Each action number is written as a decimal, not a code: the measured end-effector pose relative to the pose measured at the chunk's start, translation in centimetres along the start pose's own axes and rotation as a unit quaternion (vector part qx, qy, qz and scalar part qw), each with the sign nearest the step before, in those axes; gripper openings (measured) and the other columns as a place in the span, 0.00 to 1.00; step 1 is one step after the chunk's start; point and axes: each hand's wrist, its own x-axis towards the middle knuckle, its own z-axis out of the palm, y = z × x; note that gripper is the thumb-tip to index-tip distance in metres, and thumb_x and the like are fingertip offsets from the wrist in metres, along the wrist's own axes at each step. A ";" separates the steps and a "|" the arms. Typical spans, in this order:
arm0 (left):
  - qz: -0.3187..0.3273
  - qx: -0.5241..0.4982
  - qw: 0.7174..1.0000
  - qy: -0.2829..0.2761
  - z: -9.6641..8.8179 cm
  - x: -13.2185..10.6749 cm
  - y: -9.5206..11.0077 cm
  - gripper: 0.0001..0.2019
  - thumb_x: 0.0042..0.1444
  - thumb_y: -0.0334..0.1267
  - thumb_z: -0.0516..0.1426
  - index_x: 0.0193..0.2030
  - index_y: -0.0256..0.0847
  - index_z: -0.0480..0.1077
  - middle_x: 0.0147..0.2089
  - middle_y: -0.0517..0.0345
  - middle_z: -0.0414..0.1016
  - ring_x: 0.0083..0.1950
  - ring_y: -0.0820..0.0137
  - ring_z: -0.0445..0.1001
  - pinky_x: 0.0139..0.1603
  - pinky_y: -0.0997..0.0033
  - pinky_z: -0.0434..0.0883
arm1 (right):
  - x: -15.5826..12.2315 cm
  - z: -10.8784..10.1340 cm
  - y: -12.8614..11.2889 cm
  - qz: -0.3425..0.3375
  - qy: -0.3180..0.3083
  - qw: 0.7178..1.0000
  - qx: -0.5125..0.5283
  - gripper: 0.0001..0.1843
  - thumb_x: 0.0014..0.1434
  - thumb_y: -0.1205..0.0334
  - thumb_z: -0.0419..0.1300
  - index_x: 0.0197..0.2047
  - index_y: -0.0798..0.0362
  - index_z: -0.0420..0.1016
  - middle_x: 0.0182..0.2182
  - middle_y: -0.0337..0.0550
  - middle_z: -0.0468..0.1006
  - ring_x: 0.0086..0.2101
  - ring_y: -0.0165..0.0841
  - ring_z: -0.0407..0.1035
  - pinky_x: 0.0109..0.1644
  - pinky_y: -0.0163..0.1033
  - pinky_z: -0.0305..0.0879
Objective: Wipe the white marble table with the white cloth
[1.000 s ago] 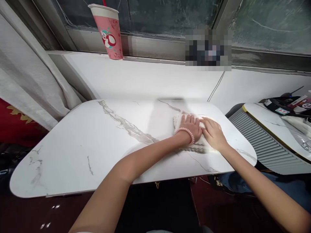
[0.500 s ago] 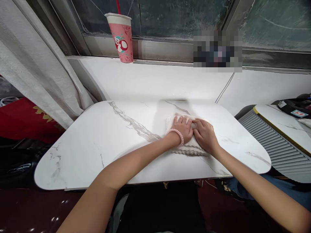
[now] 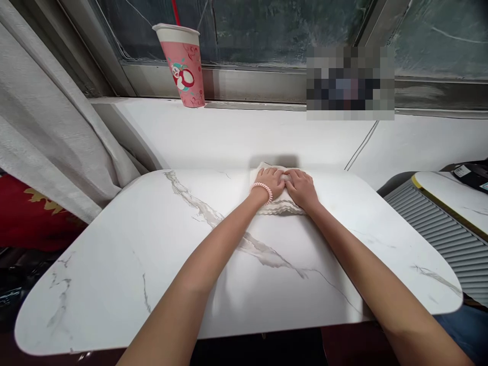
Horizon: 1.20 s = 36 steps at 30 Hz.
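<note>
Marble table (image 3: 152, 254): hands (image 3: 271, 182) flat on cloth (image 3: 282, 207), cup (image 3: 185, 66) beyond.

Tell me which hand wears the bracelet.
The left hand: a pink bracelet circles its wrist. The right hand, beside it on the cloth, has a bare wrist.

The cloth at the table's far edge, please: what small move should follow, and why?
Probably draw the cloth back toward the near edge: the left hand and right hand press it flat at the far rim of the table, with only wall beyond and wide marble nearer.
</note>
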 end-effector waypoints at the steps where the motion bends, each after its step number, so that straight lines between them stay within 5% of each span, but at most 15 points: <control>1: -0.003 -0.002 1.000 0.004 -0.1 0.2 -0.3 0.22 0.66 0.41 0.43 0.64 0.40 0.60 0.68 0.50 0.62 0.70 0.64 0.56 0.72 0.56 0.46 | 0.5 0.2 -0.1 0.000 -0.001 1.000 0.002 0.19 0.61 0.64 0.47 0.52 0.53 0.71 0.52 0.51 0.74 0.53 0.45 0.64 0.60 0.51 0.55; 9: -0.032 0.028 0.998 0.043 -0.4 0.2 -2.9 0.20 0.66 0.40 0.44 0.61 0.41 0.64 0.65 0.50 0.65 0.67 0.63 0.59 0.70 0.57 0.51 | 3.0 2.1 -1.6 -0.027 -0.004 0.999 0.019 0.19 0.60 0.65 0.47 0.51 0.53 0.71 0.52 0.50 0.75 0.54 0.43 0.64 0.61 0.49 0.53; 17: -0.045 0.051 0.996 0.052 -1.0 -2.4 -2.9 0.21 0.67 0.40 0.43 0.63 0.39 0.63 0.67 0.48 0.63 0.69 0.63 0.58 0.71 0.56 0.50 | 1.1 1.8 -3.5 -0.057 0.008 0.998 0.019 0.20 0.60 0.68 0.46 0.51 0.54 0.72 0.52 0.52 0.75 0.53 0.43 0.65 0.60 0.49 0.55; 22: -0.050 0.083 0.994 0.047 -1.4 -7.0 -2.1 0.23 0.67 0.41 0.43 0.65 0.36 0.61 0.69 0.45 0.61 0.70 0.60 0.57 0.71 0.53 0.49 | -2.4 1.1 -5.3 -0.094 0.000 0.996 0.000 0.20 0.61 0.68 0.46 0.52 0.55 0.71 0.54 0.52 0.74 0.55 0.43 0.63 0.61 0.50 0.55; 32: -0.021 0.096 0.995 0.036 -3.2 -20.0 -0.5 0.24 0.67 0.41 0.42 0.64 0.34 0.63 0.68 0.44 0.62 0.70 0.56 0.57 0.71 0.48 0.52 | -13.4 -2.0 -12.2 -0.127 -0.043 0.991 -0.023 0.23 0.64 0.66 0.45 0.59 0.58 0.67 0.60 0.55 0.68 0.62 0.46 0.56 0.67 0.56 0.47; 36: -0.024 0.120 0.991 0.053 -3.5 -23.3 -1.0 0.24 0.66 0.41 0.42 0.64 0.36 0.64 0.67 0.45 0.64 0.69 0.56 0.59 0.70 0.47 0.55 | -15.4 -2.3 -14.4 -0.151 -0.055 0.987 -0.017 0.24 0.64 0.64 0.45 0.60 0.57 0.66 0.61 0.56 0.67 0.63 0.47 0.55 0.68 0.61 0.42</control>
